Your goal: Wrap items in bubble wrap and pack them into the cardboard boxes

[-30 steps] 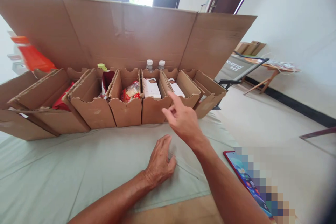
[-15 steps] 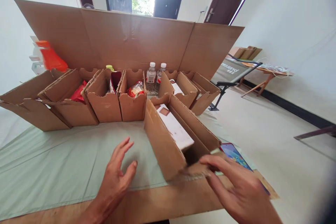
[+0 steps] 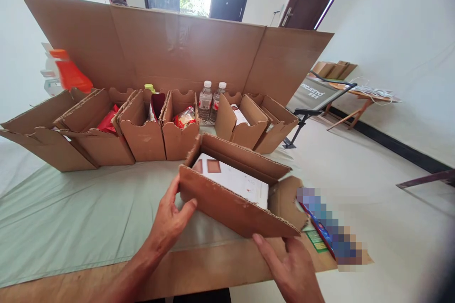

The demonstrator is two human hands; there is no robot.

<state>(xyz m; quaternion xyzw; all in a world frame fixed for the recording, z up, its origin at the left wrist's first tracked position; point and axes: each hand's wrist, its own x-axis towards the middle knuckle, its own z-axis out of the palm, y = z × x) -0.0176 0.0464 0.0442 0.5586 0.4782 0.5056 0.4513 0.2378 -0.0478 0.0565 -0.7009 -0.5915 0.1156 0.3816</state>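
An open-topped cardboard box [image 3: 227,206] sits at an angle near the table's front, its notched end to the right. Inside it lies a white carton [image 3: 236,182] with brown squares printed on it. My left hand [image 3: 170,220] grips the box's left corner, thumb on the near wall and fingers round the end. At the lower right of the near wall, my right hand [image 3: 289,262] holds the bottom edge; its thumb shows, while the other fingers are partly hidden under the box.
Behind stands a row of cardboard bins [image 3: 142,139] with packets inside. Two water bottles [image 3: 205,104] fill a gap in the row. A tall cardboard panel [image 3: 188,52] backs it, and an orange bottle [image 3: 73,73] is at left. A partly blurred phone [image 3: 329,227] lies at the right edge.
The box has turned, its near end swinging to the right. My left hand has come onto its left corner. My right hand has shifted from the end to the near wall's bottom edge.
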